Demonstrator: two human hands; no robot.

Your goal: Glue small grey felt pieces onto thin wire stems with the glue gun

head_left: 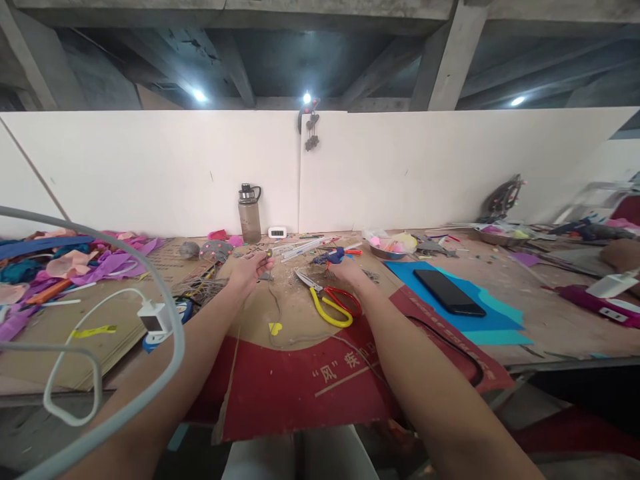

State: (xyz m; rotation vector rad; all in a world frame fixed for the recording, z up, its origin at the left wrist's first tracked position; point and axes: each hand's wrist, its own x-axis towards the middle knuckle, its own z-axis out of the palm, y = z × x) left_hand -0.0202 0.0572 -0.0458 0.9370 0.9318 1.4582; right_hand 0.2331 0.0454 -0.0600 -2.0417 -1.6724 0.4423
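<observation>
Nearer you than the scissors (316, 289), a yellow heart-shaped piece (275, 328) lies loose, not yet attached. Beyond their handles, your right hand (346, 268) seems closed around a blue tool (335, 255); left of their blades, your left hand (249, 270) pinches a small piece (269, 253), cord (275, 303) hanging below. Work looks partway: farther left, a pink-dotted grey piece (216, 251) appears finished.

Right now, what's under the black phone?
A blue sheet shows around the black phone, with teal material peeking out beneath. Whatever the phone itself covers can't be seen.

A small piece (269, 253) is pinched by the left hand (249, 270), a blue tool (335, 255) (near scissors (316, 289)) by the right hand (347, 269).
</observation>
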